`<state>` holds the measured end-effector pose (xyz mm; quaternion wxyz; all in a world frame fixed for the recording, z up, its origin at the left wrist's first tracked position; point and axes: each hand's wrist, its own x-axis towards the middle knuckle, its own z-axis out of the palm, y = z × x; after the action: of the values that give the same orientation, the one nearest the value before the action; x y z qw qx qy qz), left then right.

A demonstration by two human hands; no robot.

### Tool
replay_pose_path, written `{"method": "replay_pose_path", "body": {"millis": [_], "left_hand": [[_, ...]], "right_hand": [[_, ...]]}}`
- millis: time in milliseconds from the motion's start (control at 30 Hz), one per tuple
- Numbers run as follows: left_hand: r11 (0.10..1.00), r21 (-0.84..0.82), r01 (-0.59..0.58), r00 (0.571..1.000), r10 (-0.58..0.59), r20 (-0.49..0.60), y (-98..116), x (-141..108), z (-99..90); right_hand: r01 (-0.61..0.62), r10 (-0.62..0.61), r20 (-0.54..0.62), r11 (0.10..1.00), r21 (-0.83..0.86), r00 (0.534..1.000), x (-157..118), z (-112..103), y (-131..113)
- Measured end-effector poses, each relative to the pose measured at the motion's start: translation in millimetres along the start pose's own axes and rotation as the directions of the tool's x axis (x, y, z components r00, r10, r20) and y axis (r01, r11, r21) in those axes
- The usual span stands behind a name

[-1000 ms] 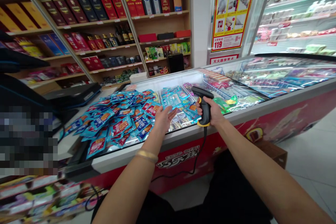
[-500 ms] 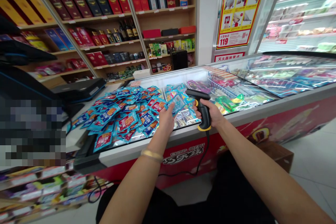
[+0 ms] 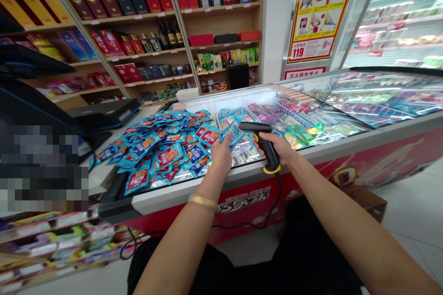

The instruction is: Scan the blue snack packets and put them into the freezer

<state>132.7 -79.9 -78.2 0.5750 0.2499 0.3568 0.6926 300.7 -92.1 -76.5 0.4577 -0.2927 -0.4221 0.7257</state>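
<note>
My left hand [image 3: 222,151] pinches a blue snack packet [image 3: 234,135] between thumb and fingers, its pale back facing up. Wrapped round the grip of a black and yellow barcode scanner [image 3: 270,151] is my right hand [image 3: 277,147]. The scanner's head points left and sits very close to the packet; I cannot tell whether they touch. A heap of blue snack packets with red and dark blue labels [image 3: 169,145] lies to the left on the glass top of the chest freezer [image 3: 166,197]. From the scanner's handle a black cable hangs down in front of the freezer.
Bagged goods and a wire basket [image 3: 294,114] show through the freezer glass. At left stand a dark monitor [image 3: 31,101] and a black device [image 3: 107,113] on the counter. Shelves of boxes and bottles [image 3: 138,18] line the back. A brown carton [image 3: 367,203] sits on the floor at right.
The scanner's head has tilted level and moved left, closer to the packet in my left hand. My left hand keeps its hold and has shifted only slightly.
</note>
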Motion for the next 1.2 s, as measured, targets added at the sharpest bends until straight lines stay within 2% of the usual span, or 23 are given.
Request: {"method": "replay_pose_path", "body": {"millis": [167, 333, 400, 433, 467, 500, 567, 600, 633, 667, 700, 733, 800, 833, 900, 1000, 1100, 1200], "left_hand": [[1.0, 0.0, 0.001, 1.0, -0.001, 0.003, 0.2, 0.3, 0.8], [0.994, 0.109, -0.004, 1.0, 0.004, -0.001, -3.7, 0.4, -2.6], [0.981, 0.185, -0.062, 0.998, 0.061, 0.01, 1.9, 2.0, -10.0], [0.958, 0.256, -0.132, 0.991, 0.13, 0.026, 8.5, 3.2, -15.3], [0.907, 0.354, -0.228, 0.973, 0.223, 0.055, 17.9, 4.4, -21.7], [0.813, 0.469, -0.345, 0.936, 0.335, 0.109, 29.9, 5.8, -28.9], [0.504, 0.674, -0.54, 0.815, 0.513, 0.269, 58.6, 8.2, -45.4], [0.331, 0.729, -0.599, 0.745, 0.565, 0.356, 73.3, 9.2, -54.3], [0.175, 0.761, -0.625, 0.689, 0.583, 0.431, 86.5, 9.9, -63.4], [0.029, 0.779, -0.626, 0.652, 0.568, 0.502, 97.4, 10.3, -72.6], [-0.11, 0.791, -0.601, 0.642, 0.522, 0.561, 105.4, 10.2, -81.7], [-0.238, 0.796, -0.556, 0.658, 0.459, 0.597, 110.3, 9.6, -90.4], [-0.451, 0.774, -0.445, 0.734, 0.311, 0.604, 111.7, 7.0, -105.4], [-0.526, 0.752, -0.398, 0.772, 0.251, 0.584, 109.5, 5.3, -111.1], [-0.607, 0.715, -0.347, 0.816, 0.179, 0.549, 103.4, 2.2, -118.6], [-0.623, 0.706, -0.336, 0.816, 0.183, 0.549, 97.3, 0.3, -121.9], [-0.587, 0.727, -0.357, 0.756, 0.276, 0.594, 97.3, 0.7, -122.3], [-0.534, 0.735, -0.419, 0.656, 0.382, 0.651, 98.0, -0.8, -120.6]], "right_hand": [[-0.004, 0.004, -0.018, 1.0, 0.016, 1.0, -0.3, 1.8, -1.4], [0.012, -0.011, -0.023, 0.999, 0.048, 1.0, 0.3, 0.0, -1.9], [0.021, -0.019, -0.035, 0.998, 0.064, 0.999, 1.2, 0.1, -1.3], [0.025, -0.023, -0.036, 0.997, 0.074, 0.999, 2.1, 1.2, -0.6], [0.028, -0.025, -0.034, 0.996, 0.085, 0.999, 3.5, 3.4, 0.6], [0.027, -0.025, -0.026, 0.995, 0.096, 0.999, 5.5, 6.8, 2.1], [0.018, -0.018, -0.005, 0.992, 0.125, 1.0, 11.6, 17.7, 6.7], [0.01, -0.011, 0.004, 0.99, 0.143, 1.0, 15.7, 25.1, 9.7], [-0.001, 0.0, 0.012, 0.987, 0.159, 1.0, 20.3, 33.4, 13.0], [-0.017, 0.014, 0.017, 0.984, 0.177, 1.0, 25.1, 42.2, 16.5], [-0.036, 0.033, 0.019, 0.981, 0.191, 0.999, 29.9, 50.9, 20.1], [-0.063, 0.059, 0.025, 0.978, 0.198, 0.998, 34.5, 59.2, 23.5], [-0.102, 0.098, 0.031, 0.975, 0.198, 0.995, 41.7, 72.3, 29.0], [-0.117, 0.113, 0.033, 0.974, 0.192, 0.993, 44.1, 76.7, 30.8], [-0.133, 0.129, 0.036, 0.974, 0.181, 0.991, 46.5, 80.9, 32.4], [-0.134, 0.128, 0.04, 0.975, 0.18, 0.991, 46.0, 80.1, 31.2], [-0.13, 0.126, 0.033, 0.972, 0.198, 0.991, 44.3, 78.1, 29.7], [-0.139, 0.134, 0.036, 0.966, 0.216, 0.99, 42.0, 75.5, 28.8]]}}
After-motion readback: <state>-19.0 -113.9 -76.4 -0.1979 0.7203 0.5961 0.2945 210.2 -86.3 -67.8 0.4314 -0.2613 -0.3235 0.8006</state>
